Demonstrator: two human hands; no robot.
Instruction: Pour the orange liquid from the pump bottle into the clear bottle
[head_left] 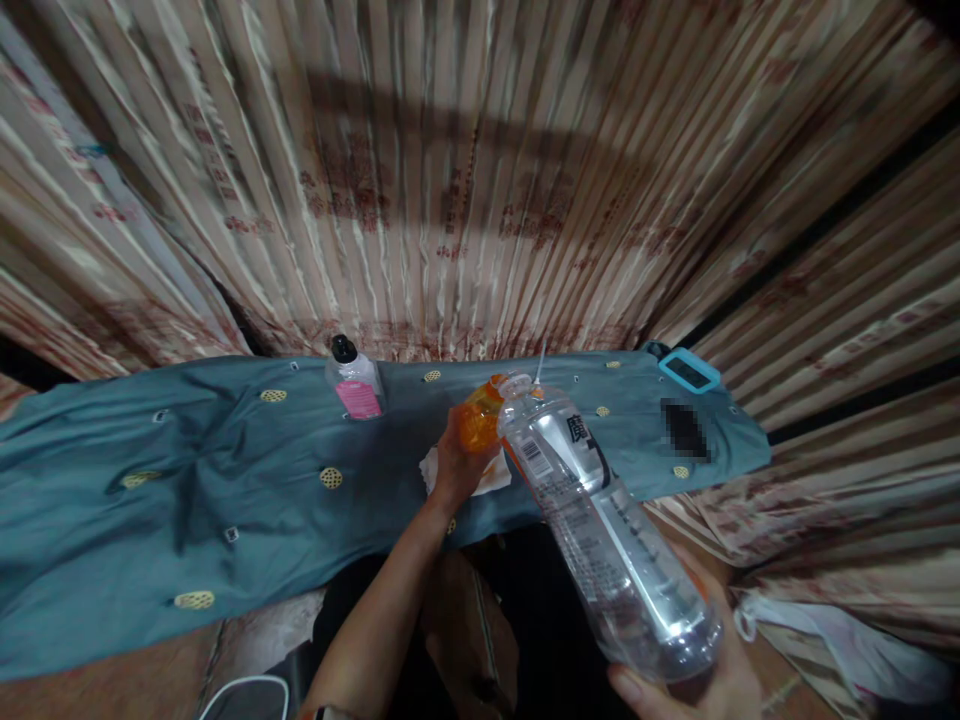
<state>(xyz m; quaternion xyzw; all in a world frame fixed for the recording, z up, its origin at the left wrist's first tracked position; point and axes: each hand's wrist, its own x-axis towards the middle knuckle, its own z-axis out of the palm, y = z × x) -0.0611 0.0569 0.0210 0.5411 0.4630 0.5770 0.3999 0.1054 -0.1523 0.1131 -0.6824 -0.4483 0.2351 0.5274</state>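
My left hand [457, 472] is closed around a small translucent orange bottle [480, 418] above the cloth. A large clear plastic drink bottle [592, 510] with black lettering lies slanted across the view, its mouth up and away from me. My right hand [686, 688] grips it near the base, with the fingers partly hidden behind it. The clear bottle's open neck is right beside the top of the orange bottle; whether they touch, I cannot tell. Under my left hand lies a crumpled white tissue [493, 478]. Behind the clear bottle's neck a thin white stick [541, 362] pokes up.
A green-blue cloth [225, 450] with a pineapple print covers the long surface. A clear bottle with black cap and pink label [358, 388] stands left of centre. At right lie a light-blue framed device [688, 371] and a blurred dark object [685, 430]. Pleated curtains [450, 200] hang behind.
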